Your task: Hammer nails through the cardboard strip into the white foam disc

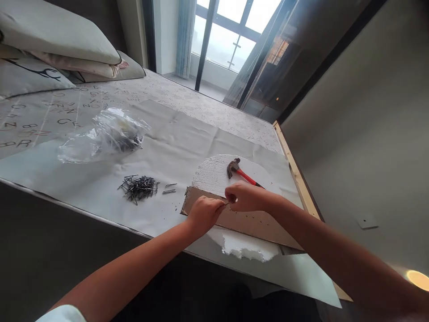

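My left hand and my right hand meet over a brown cardboard strip, fingers pinched together at the same spot on its upper edge. What they pinch is too small to make out. The strip lies across a round white foam slab. A hammer with a red handle rests on the foam just beyond my right hand. A heap of dark nails lies on the sheet to the left, with a couple of loose nails beside it.
A clear plastic bag sits farther left on the grey paper sheet covering the bed. Pillows are stacked at the back left. A wooden bed edge runs along the right, next to a wall.
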Tool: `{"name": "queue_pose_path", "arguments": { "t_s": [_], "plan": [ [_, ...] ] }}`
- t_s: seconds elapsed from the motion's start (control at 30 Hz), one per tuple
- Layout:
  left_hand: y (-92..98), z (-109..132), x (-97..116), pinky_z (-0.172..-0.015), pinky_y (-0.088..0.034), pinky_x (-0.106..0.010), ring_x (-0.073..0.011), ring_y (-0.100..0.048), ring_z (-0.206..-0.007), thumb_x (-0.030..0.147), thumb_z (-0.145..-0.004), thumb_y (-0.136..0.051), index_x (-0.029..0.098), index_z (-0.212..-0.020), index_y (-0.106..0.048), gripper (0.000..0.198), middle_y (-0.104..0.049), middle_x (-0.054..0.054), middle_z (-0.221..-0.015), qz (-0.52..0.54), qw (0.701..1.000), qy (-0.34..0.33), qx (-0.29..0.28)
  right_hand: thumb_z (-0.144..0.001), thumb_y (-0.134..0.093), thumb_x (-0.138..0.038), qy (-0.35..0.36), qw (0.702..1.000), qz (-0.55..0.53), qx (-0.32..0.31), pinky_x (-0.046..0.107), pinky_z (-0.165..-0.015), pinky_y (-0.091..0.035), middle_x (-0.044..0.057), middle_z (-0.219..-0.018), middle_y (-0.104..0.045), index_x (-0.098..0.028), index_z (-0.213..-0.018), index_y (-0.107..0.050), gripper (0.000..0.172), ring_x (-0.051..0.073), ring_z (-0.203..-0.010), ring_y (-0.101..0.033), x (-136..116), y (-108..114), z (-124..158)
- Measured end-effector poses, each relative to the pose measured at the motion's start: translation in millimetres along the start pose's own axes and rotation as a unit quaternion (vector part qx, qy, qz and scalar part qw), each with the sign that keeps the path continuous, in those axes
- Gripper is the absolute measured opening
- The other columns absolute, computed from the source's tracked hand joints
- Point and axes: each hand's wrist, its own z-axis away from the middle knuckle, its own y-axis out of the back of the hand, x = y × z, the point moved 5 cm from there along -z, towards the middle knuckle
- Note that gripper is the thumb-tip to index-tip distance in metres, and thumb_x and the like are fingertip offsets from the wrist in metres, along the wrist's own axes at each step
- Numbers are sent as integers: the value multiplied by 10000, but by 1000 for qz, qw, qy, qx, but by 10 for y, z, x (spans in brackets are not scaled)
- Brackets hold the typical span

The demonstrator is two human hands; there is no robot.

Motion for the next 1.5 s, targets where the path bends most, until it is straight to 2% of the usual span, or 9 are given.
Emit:
{"name": "queue_pose_path", "arguments": {
  "t_s": [0.1, 0.2, 0.37, 0.53, 1.07, 1.17, 1.27, 1.4, 1.5],
  "plan": [
    [301, 45, -390, -694, -437, -282, -182, -629, -725, 299, -909, -359, 166, -827, -657, 336, -688, -59, -772, -85, 995, 57, 7, -794, -523, -190, -37, 999, -7, 28, 197, -588, -361, 8, -827, -663, -185, -887, -638, 149, 107, -710, -545, 209, -85, 139],
    [560, 198, -1047, -636, -426, -300, -232, -625, -716, 313, -876, -381, 160, -831, -656, 318, -678, -88, -778, -240, 950, 199, 10, -806, -514, -131, -96, 995, 15, 16, 217, -550, -364, 25, -742, -646, -157, -714, -642, 161, 109, -635, -535, 510, -380, 398],
    [394, 452, -1746, -641, -428, -321, -263, -628, -739, 259, -828, -405, 144, -743, -647, 282, -664, -120, -806, -345, 904, 238, -89, -897, -534, -278, -131, 990, 50, 4, 303, -684, -501, 15, -885, -642, -148, -870, -619, 157, 133, -766, -603, 712, -834, 522],
    [152, 530, -1859, -691, -436, -336, -264, -618, -792, 237, -833, -393, 149, -736, -653, 292, -651, -128, -800, -335, 916, 196, -102, -907, -516, -296, -117, 991, 67, -8, 323, -722, -498, 17, -899, -643, -152, -890, -615, 175, 141, -794, -605, 696, -856, 416],
    [163, 565, -1785, -742, -455, -333, -233, -591, -848, 178, -839, -452, 156, -791, -671, 225, -645, -109, -835, -287, 942, 149, -92, -826, -496, -117, -68, 991, 91, -70, 263, -610, -417, 79, -848, -671, -140, -784, -647, 159, 176, -742, -603, 659, -896, 323],
    [330, 456, -1568, -779, -465, -320, -211, -588, -864, 159, -835, -448, 167, -866, -671, 225, -650, -86, -876, -233, 961, 150, -3, -888, -528, -234, -83, 987, 95, -96, 288, -661, -487, 30, -884, -651, -144, -855, -628, 139, 140, -749, -603, 701, -935, 323],
    [426, 266, -966, -815, -468, -313, -191, -580, -883, 162, -840, -433, 168, -923, -662, 244, -643, -74, -914, -163, 977, 106, 84, -904, -528, -306, -98, 984, 95, -116, 301, -684, -524, 22, -939, -646, -157, -945, -619, 179, 133, -767, -615, 716, -957, 332],
    [52, -46, 56, -781, -471, -317, -187, -577, -858, 177, -828, -453, 178, -830, -669, 216, -636, -63, -864, -125, 991, -38, -28, -900, -538, -311, -99, 979, 104, -144, 326, -712, -536, 41, -1000, -643, -147, -1028, -605, 218, 152, -815, -630, 678, -921, 308],
    [-330, -189, 447, -774, -469, -357, -225, -574, -881, 203, -794, -513, 156, -746, -662, 163, -637, -89, -855, -146, 981, -68, -109, -897, -544, -310, -99, 976, 124, -151, 370, -763, -529, 51, -1053, -633, -150, -1067, -593, 238, 173, -883, -626, 633, -836, 266]
  ]
}}
